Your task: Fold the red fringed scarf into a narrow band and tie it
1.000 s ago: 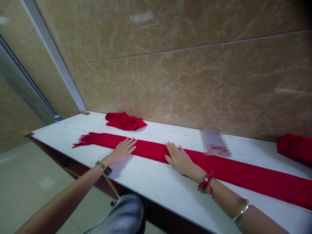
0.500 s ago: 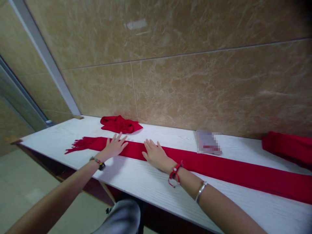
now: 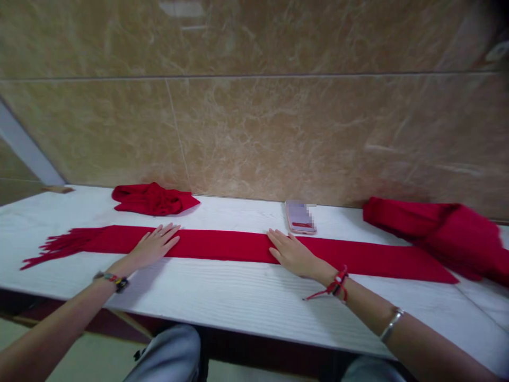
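A long red scarf (image 3: 222,245) lies flat across the white table, folded into a narrow strip with its fringe spread at the left end. On its left part rests my left hand (image 3: 153,246), palm down with the fingers stretched out. My right hand (image 3: 292,252) lies flat on the scarf further right, fingers extended over the cloth. Neither hand grips the fabric. At the right, the strip ends in a slanted edge close to a bunched red cloth (image 3: 429,228).
Behind the scarf, a crumpled red cloth (image 3: 155,199) sits near the tiled wall (image 3: 254,132). A phone (image 3: 300,216) lies at the back of the white table (image 3: 222,292). A small brown piece (image 3: 58,189) is at the far left corner.
The view has turned to the right, showing the scarf's right end and more of the bunched cloth. My right hand has slid rightward along the scarf, so the hands are further apart.
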Demonstrator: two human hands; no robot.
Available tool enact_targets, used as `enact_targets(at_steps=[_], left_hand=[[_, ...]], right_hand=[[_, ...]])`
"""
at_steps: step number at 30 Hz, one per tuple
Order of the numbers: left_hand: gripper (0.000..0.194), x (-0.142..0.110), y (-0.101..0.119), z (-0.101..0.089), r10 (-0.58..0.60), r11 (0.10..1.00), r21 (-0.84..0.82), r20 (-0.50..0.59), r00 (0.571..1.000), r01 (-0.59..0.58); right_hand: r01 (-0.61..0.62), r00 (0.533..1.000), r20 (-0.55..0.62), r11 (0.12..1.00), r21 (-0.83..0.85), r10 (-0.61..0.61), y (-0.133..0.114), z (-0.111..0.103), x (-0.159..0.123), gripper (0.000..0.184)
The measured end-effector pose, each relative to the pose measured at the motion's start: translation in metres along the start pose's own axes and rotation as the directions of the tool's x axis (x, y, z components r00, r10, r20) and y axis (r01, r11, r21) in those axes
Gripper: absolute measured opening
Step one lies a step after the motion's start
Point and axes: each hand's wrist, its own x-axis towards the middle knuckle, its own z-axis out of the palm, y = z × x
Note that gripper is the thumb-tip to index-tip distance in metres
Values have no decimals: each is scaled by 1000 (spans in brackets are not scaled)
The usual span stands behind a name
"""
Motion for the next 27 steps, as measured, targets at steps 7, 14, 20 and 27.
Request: enact_targets(at_steps=[7, 14, 20, 27], left_hand=[[48, 21, 102, -45, 0, 998, 57, -13, 1000, 1], [55, 26, 248, -56, 424, 903, -74, 3, 906, -423], [57, 36, 233, -34, 443, 892, -107, 9, 896, -440], [56, 38, 235, -41, 407, 909, -147, 113, 906, -390]], right_hand=[[-87, 994, -70, 989, -117, 80, 40, -12, -43, 47], [-60, 995, -86, 994, -94, 52, 40, -11, -55, 50], [-233, 971, -15, 929, -288, 239, 130, -24, -143, 42], [-338, 928, 7, 846, -413, 374, 190, -34, -206, 33]])
